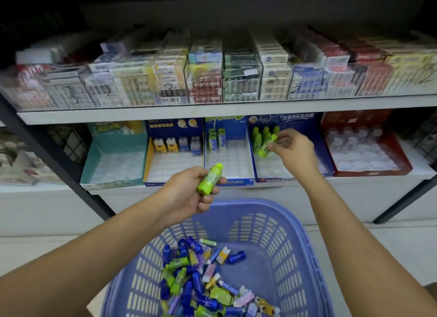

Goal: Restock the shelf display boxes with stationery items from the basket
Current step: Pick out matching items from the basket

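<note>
Green bottle (264, 150): we are holding it low over the blue box (272, 180), just in front of the row of green bottles (265, 132) standing at the back.
Its long way: it is leaning, with the cap up and toward the back and the bottom down and toward our left.
Right hand (294, 151): its fingers (283, 138) are pinching the bottle near the cap, from the right side.
Move coming: we think we are going to stand it up in a free cup beside the row, so the bottom has to swing under the cap first.
Second green bottle (210, 179): it is waiting in our left hand (189, 193), cap pointing up and to the right, out in front of the shelf and to the left of the blue box.
Left fingers (205, 204): they are curling round that bottle's lower half.
Nearer hand: the right one is right at the box, and the left one is hanging back above the basket (307, 234).
Basket: it is sitting below us with many more small bottles piled in it.
</note>
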Available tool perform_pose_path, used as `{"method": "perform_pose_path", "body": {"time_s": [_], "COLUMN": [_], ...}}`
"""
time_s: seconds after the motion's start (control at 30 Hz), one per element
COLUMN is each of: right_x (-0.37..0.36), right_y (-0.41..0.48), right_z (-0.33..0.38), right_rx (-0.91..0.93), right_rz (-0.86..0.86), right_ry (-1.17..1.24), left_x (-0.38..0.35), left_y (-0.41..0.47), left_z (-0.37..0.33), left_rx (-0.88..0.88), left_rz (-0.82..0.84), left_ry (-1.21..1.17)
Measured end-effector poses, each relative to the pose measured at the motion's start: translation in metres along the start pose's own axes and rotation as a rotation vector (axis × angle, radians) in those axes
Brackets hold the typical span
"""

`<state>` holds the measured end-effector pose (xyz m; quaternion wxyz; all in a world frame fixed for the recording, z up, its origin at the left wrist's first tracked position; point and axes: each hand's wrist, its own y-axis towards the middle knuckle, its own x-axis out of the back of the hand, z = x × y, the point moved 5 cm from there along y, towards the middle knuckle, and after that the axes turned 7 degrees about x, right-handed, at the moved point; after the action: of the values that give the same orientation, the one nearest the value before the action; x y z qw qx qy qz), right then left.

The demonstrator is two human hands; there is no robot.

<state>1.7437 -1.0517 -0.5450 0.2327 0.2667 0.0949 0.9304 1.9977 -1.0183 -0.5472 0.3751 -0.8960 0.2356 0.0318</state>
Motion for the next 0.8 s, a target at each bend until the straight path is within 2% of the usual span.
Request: {"method": "perform_pose_path", "body": {"time_s": [0.27,0.5,0.63,0.73,0.8], "right_x": [-0.032,-0.045,-0.046,-0.045,-0.040], "right_y": [0.031,0.031,0.029,0.029,0.027], "right_z": [-0.032,-0.030,-0.027,-0.024,-0.019], "right_rx": [0.057,0.140,0.115,0.068,0.051], "right_rz": [0.131,0.172,0.136,0.179,0.185], "right_ry": [-0.175,-0.323,-0.315,-0.321,-0.334], "left_x": [-0.001,-0.001,-0.002,0.000,0.000], "left_y": [0.013,0.018,0.018,0.017,0.018], "left_z": [0.001,0.003,-0.002,-0.005,-0.005], "left_rx": [-0.036,-0.125,-0.240,-0.307,-0.325], "left_rz": [0.038,0.072,-0.054,-0.172,-0.192], "left_ry": [-0.062,0.040,0.114,0.175,0.196]}}
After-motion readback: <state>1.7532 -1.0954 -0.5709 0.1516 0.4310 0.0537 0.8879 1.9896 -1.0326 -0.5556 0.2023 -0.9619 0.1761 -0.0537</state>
